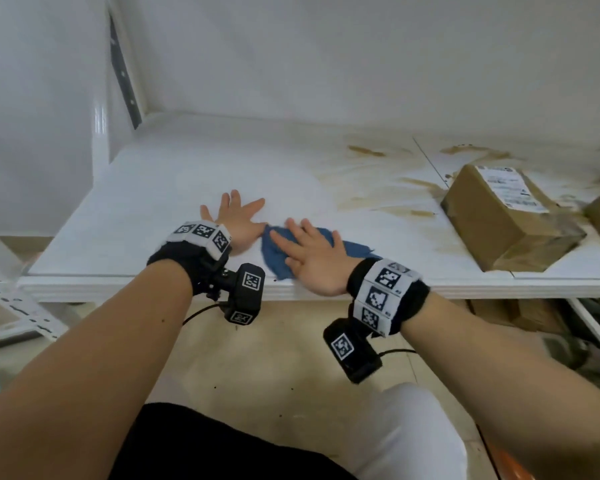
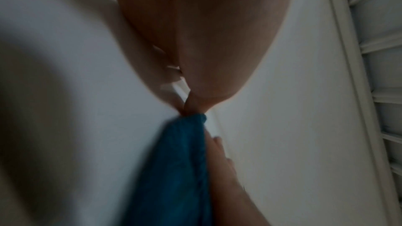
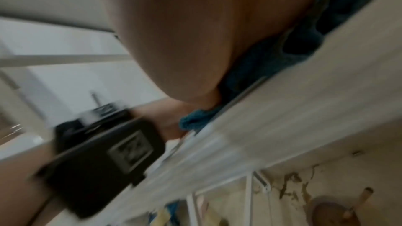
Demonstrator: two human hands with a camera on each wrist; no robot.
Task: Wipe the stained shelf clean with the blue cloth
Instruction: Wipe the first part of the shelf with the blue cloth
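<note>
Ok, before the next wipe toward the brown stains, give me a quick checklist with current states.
1. Right hand flat on the blue cloth: ok.
2. Left hand flat on the shelf, bracing beside the cloth: ok.
3. Cloth fully on the shelf: not ok, its near edge reaches the front lip.
4. Brown stains gone: not ok, they lie to the right of the cloth.
5. Wiping path clear: not ok, the cardboard box sits among the stains.
6. Stains under the box: cannot tell.

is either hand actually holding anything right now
Nothing is gripped. The right hand presses flat on the blue cloth's middle; the left hand rests flat on the shelf.
</note>
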